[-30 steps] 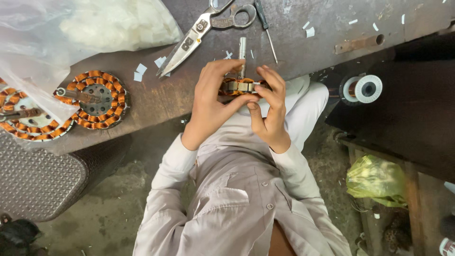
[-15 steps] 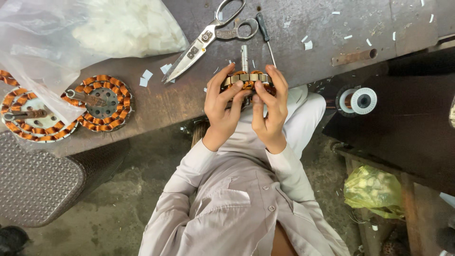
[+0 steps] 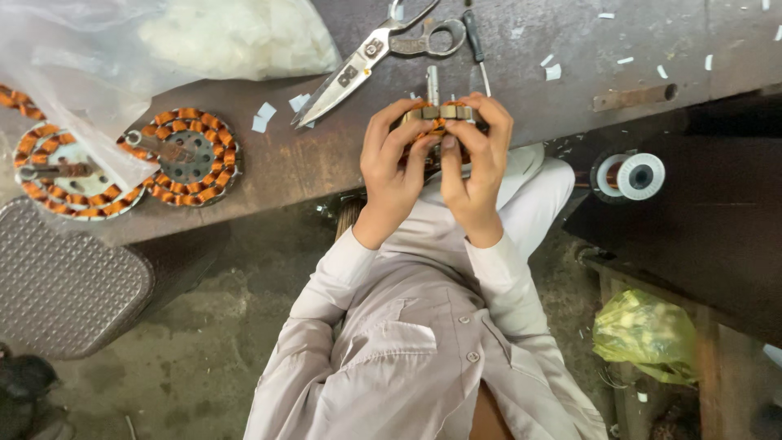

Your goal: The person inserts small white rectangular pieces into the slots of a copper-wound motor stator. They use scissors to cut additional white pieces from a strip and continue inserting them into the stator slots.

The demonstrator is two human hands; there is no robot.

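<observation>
While both forearms in pale grey shirt sleeves rise from the lap, the left hand (image 3: pixel 393 167) and the right hand (image 3: pixel 479 167) close together around a small round copper-wound metal stator (image 3: pixel 441 116), fingers curled over its rim and thumbs pressed against its underside. This stator sits at the near edge of the dark worn wooden workbench (image 3: pixel 521 49). Just beyond it lie steel scissors (image 3: pixel 366 61) with their blades apart, beside a thin black-handled screwdriver (image 3: pixel 476 37). Farther left rest two flat orange-wound stator rings (image 3: pixel 191 156), partly under a clear plastic bag of white scraps (image 3: pixel 179 37). Off right stands a spool of copper wire (image 3: pixel 631 175).
</observation>
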